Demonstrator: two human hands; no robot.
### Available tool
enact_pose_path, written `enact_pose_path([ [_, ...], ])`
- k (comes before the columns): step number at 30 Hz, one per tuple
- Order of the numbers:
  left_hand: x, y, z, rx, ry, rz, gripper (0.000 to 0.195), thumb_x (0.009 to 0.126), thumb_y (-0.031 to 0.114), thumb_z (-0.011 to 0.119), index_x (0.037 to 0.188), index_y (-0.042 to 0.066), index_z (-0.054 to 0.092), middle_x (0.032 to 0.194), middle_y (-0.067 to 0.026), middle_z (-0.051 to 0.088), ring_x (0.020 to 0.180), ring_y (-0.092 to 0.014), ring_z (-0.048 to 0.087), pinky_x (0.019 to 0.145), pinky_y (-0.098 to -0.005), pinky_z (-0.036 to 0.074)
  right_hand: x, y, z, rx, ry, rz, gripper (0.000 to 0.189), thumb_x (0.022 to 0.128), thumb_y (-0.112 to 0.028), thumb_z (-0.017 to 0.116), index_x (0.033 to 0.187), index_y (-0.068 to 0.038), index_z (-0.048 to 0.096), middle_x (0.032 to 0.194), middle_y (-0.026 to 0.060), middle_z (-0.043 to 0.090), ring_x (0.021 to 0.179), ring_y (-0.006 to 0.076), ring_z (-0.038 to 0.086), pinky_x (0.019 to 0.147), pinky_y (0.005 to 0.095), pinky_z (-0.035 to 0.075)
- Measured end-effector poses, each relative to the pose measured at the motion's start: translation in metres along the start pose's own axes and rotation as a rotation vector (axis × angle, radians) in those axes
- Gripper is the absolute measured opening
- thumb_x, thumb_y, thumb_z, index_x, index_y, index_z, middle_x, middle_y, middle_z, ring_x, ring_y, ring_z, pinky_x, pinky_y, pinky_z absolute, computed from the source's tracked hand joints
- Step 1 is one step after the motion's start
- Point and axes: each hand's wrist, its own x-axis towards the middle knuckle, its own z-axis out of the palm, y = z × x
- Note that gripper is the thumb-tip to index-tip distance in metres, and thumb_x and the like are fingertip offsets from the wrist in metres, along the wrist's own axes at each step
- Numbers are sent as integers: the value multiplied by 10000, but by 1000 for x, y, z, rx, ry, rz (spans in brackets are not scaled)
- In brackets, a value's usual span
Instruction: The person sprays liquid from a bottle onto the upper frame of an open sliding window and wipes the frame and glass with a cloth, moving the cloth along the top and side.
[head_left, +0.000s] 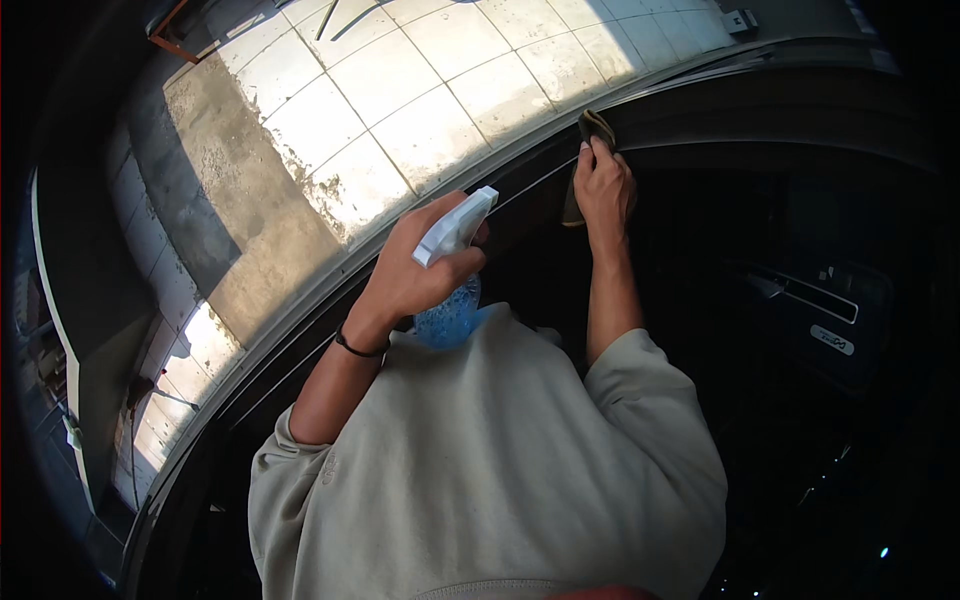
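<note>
My left hand (427, 262) is closed around the neck of a spray bottle (446, 311) with a white trigger head and blue liquid inside. It is held upright, close in front of my chest. Farther out and to the right, my right hand (604, 180) grips a folded dark cloth (598, 124) with a tan edge; part of the cloth hangs below the fingers. The cloth is at the dark sill or frame (547, 161) of what looks like a vehicle's door or window. Whether it touches the surface I cannot tell.
Beyond the curved frame lies a sunlit tiled floor (420, 67) with a worn concrete strip (247, 172). A dark panel with a silver-rimmed slot (821, 300) is at the right. An orange-brown frame (174, 49) stands at the upper left.
</note>
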Motion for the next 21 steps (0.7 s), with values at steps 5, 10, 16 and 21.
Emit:
enact_pose_path([
  [5, 6, -1, -2, -61, -59, -50, 213, 691, 127, 646, 881, 42, 603, 748, -88, 622, 686, -207, 592, 676, -327, 476, -3, -9, -7, 72, -81, -10, 275, 942, -251, 592, 1083, -56, 724, 876, 246, 680, 809, 437, 669, 716, 511, 538],
  [10, 10, -1, -7, -62, -79, -20, 209, 709, 111, 643, 903, 43, 606, 768, -67, 615, 721, -165, 591, 688, -301, 473, -23, -39, -16, 27, -242, -9, 286, 953, -233, 560, 1131, -68, 712, 887, 232, 675, 819, 436, 679, 713, 509, 551],
  [16, 8, 2, -9, -109, -93, -85, 260, 716, 45, 635, 974, 17, 641, 885, -37, 641, 838, -137, 597, 769, -286, 492, 5, -23, -6, -175, -149, 65, 269, 968, -218, 528, 1066, -40, 704, 863, 233, 678, 798, 423, 698, 683, 486, 568],
  [21, 7, 1, -11, -82, -89, -83, 231, 715, 50, 634, 944, 26, 644, 862, -35, 638, 828, -135, 594, 757, -280, 483, -4, -32, -10, -34, -196, 48, 240, 950, -190, 542, 1011, -23, 704, 860, 242, 690, 813, 433, 685, 731, 501, 560],
])
